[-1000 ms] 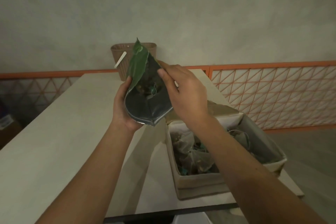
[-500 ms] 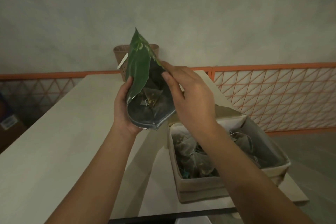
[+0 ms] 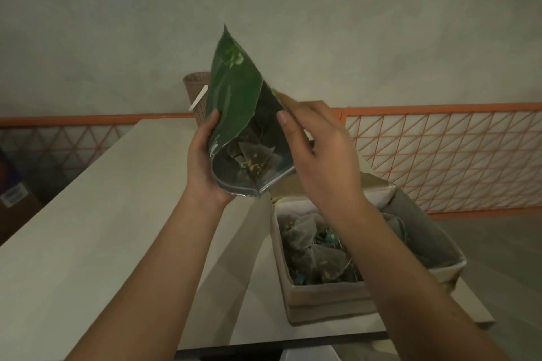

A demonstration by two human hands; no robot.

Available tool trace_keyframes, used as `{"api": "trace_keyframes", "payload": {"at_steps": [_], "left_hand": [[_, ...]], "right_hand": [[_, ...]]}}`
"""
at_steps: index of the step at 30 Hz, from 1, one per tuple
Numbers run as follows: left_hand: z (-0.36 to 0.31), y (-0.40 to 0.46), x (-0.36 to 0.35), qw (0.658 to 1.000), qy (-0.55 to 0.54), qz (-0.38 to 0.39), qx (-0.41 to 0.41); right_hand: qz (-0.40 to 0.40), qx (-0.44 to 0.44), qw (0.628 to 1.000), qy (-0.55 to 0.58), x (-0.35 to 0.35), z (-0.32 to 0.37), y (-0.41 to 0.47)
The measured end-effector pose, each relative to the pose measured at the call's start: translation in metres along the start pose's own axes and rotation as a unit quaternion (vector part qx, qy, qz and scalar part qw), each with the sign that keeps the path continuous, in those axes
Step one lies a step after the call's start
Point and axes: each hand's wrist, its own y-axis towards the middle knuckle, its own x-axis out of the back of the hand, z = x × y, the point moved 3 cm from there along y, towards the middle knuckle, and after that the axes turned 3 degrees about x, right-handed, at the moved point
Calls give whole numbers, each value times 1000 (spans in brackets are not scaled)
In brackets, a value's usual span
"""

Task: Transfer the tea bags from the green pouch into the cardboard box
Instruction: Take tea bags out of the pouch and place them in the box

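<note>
The green pouch (image 3: 234, 97) is held up in the air, tipped so its silver-lined mouth faces me and downward. Pyramid tea bags (image 3: 252, 155) lie inside near the mouth. My left hand (image 3: 205, 167) grips the pouch's left edge. My right hand (image 3: 319, 155) holds the right edge, thumb on the rim and fingers behind. Below and to the right, the open cardboard box (image 3: 322, 296) stands on the table with several tea bags (image 3: 316, 255) in it.
A pale table (image 3: 88, 243) stretches away to the wall, with a lower surface (image 3: 258, 316) under the box. A woven basket (image 3: 196, 88) stands at the far end behind the pouch. An orange lattice railing (image 3: 440, 149) runs along the right.
Both hands have raised the pouch and tilted it steeper. Its mouth is spread wider, and tea bags have slid down toward the opening.
</note>
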Motion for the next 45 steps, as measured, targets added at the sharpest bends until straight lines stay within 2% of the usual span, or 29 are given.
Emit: {"api": "trace_keyframes", "payload": {"at_steps": [1,3,7,11,15,17,21,25,27,30,34,36,39,42,43,45], "left_hand": [[-1,1,-3,999,-7,36,-6],[2,1,-3,999,-25,25,0],[17,3,10,999,-38,-7,27],[23,-1,14,999,-33,-25,13],[27,0,10,998,-52,-4,19],[27,1,6,998,-49,8,23],[27,2,7,998,-53,8,18],[26,1,11,998,-57,17,19],[25,0,14,998,-55,19,18],[28,-1,16,997,-69,23,17],[33,-4,15,997,-67,8,23],[33,-7,16,998,-61,5,27],[35,-7,20,998,-53,5,37],[36,-7,21,998,-38,-2,44],[37,-8,21,998,-39,-3,46],[39,-7,23,997,-51,-5,54]], "right_hand": [[-12,8,1000,10,4,3,1],[-10,-2,1000,27,5,4,-1],[26,-94,988,118,-3,-6,-21],[98,-95,991,5,-9,-14,-42],[154,-114,979,-74,-14,-15,-57],[143,-117,981,-60,-9,-14,-61],[79,-172,981,43,16,-13,-62],[6,-224,965,139,49,-20,-64],[-1,-240,960,143,59,-29,-67],[39,-255,962,93,59,-38,-71],[187,-234,953,-48,48,-44,-85],[235,-200,945,-108,44,-45,-91],[228,-190,950,-101,42,-43,-92],[308,-180,932,-62,34,-39,-93],[312,-180,931,-54,33,-36,-92],[227,-166,958,-50,33,-30,-85]]}}
